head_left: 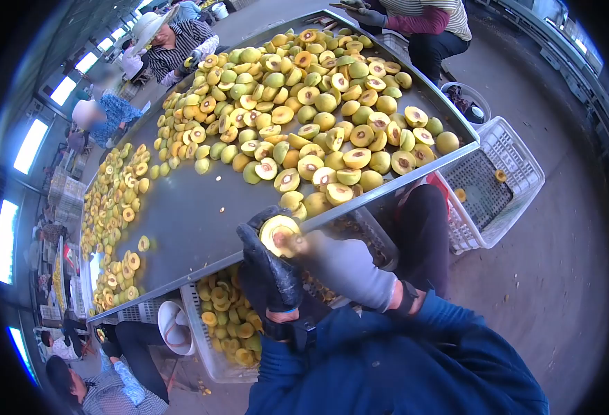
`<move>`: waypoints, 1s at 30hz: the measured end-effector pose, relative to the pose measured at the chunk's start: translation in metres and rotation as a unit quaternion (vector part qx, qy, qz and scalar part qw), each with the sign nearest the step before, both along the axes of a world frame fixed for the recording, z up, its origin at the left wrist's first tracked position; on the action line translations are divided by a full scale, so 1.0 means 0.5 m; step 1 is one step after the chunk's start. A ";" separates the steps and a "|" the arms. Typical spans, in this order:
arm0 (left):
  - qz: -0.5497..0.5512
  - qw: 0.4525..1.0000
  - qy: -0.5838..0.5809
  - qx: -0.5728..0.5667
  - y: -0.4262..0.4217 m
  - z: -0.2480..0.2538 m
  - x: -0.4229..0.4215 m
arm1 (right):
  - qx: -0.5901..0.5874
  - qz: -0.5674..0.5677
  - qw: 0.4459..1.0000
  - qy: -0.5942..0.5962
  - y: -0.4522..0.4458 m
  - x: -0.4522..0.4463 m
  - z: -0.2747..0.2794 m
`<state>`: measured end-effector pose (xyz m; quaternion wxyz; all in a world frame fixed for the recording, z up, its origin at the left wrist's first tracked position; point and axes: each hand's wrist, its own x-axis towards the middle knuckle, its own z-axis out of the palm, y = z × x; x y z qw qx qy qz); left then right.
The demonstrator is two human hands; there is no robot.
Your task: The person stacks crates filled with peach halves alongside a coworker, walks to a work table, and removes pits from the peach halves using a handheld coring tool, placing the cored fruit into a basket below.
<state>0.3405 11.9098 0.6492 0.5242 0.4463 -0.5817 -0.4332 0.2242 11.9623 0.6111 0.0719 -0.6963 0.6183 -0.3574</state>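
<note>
My left hand (273, 263), in a dark glove, holds a halved yellow fruit (279, 235) with its cut face up, just off the near edge of the metal table (187, 207). Over the right side of that fruit is my right hand (342, 266), in a pale grey glove. Its fingers are smeared by motion, so what they hold cannot be made out. Behind both hands, a large pile of halved yellow-green fruit (308, 93) covers much of the tabletop.
A white crate (522, 155) with a few fruit pieces stands at the right, beside a bucket (481, 114). Below the table are a crate of fruit (211, 366) and a white bucket (175, 328). Several people sit around the table, one close at the lower left.
</note>
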 end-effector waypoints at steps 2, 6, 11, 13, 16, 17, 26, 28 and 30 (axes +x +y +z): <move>0.001 0.996 0.075 0.040 0.011 0.019 -0.011 | 0.006 0.005 0.999 -0.032 0.013 -0.007 0.019; 0.007 0.994 0.092 0.054 0.014 0.023 -0.014 | 0.024 0.020 0.995 -0.098 0.021 -0.014 0.039; 0.000 0.984 0.136 0.115 0.010 0.009 -0.003 | 0.033 0.057 0.993 -0.098 0.020 -0.023 0.022; 0.009 0.991 0.102 0.088 0.029 0.033 -0.022 | 0.031 0.044 0.981 -0.184 0.034 -0.041 0.044; -0.048 0.997 0.028 0.045 0.052 0.059 -0.024 | 0.010 -0.001 0.969 -0.248 0.035 -0.046 0.058; -0.071 0.996 0.024 0.041 0.050 0.052 -0.026 | 0.027 -0.006 0.966 -0.257 0.031 -0.050 0.056; -0.194 0.980 -0.043 -0.032 0.065 0.061 -0.053 | 0.218 -0.025 0.669 -0.710 -0.003 -0.052 -0.017; -0.233 0.963 0.111 0.072 0.053 0.014 -0.045 | 0.274 -0.045 0.637 -0.719 0.013 -0.061 0.019; -0.224 0.967 0.097 0.071 0.060 0.017 -0.046 | 0.276 -0.043 0.629 -0.725 0.022 -0.056 0.030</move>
